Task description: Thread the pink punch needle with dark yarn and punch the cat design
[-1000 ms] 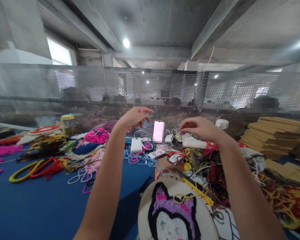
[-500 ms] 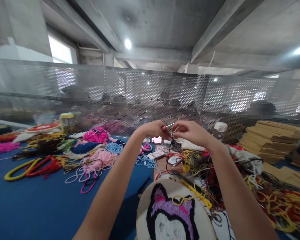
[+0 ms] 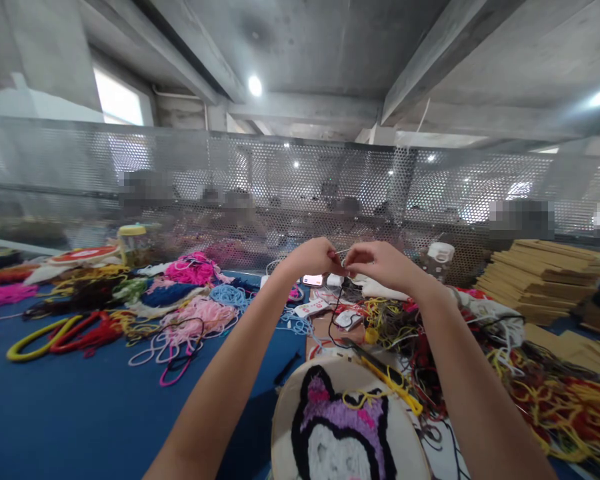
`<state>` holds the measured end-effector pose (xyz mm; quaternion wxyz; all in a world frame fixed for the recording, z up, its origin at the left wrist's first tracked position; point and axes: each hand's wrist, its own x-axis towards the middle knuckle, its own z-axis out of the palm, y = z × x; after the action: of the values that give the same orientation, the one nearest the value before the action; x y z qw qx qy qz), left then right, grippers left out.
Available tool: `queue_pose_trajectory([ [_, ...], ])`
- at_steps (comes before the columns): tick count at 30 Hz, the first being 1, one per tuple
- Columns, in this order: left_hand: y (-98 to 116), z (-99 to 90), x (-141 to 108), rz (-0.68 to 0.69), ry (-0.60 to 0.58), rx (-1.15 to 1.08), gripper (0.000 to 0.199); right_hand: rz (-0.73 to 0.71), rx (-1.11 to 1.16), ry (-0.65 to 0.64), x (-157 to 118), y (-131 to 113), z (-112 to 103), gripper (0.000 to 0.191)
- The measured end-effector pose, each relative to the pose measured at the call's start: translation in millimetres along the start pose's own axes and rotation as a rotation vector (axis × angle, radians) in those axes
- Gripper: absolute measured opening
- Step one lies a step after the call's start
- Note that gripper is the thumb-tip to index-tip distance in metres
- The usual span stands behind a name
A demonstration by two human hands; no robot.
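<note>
Centrally, needle [image 3: 347,251] between left fingers [image 3: 332,256] and right fingers [image 3: 358,256], yarn [image 3: 331,321] below

**Pinching Close Together**

Reaching forward with bare forearms, slanting left arm [image 3: 230,360] and right arm [image 3: 473,360] inward from below. Bending left hand [image 3: 314,259] and right hand [image 3: 379,261] toward each other – curling fingers, pinching with both, almost meeting at the tips.
</note>
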<state>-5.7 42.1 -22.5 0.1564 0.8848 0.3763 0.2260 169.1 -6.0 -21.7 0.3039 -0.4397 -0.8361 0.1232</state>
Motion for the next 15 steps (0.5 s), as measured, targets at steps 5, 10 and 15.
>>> queue_pose_trajectory([
  [5, 10, 4.0, 0, -0.056, 0.1, 0.151, 0.032, 0.001, -0.076, 0.022, 1, 4, 0, 0.011],
  [10, 17, 6.5, 0, -0.116, 0.11, 0.213, 0.038, 0.041, -0.114, 0.001, 0, 2, -1, 0.013],
  [15, 20, 6.9, -2, -0.18, 0.108, 0.22, 0.039, 0.054, -0.167, 0.009, -3, 0, -4, 0.011],
])
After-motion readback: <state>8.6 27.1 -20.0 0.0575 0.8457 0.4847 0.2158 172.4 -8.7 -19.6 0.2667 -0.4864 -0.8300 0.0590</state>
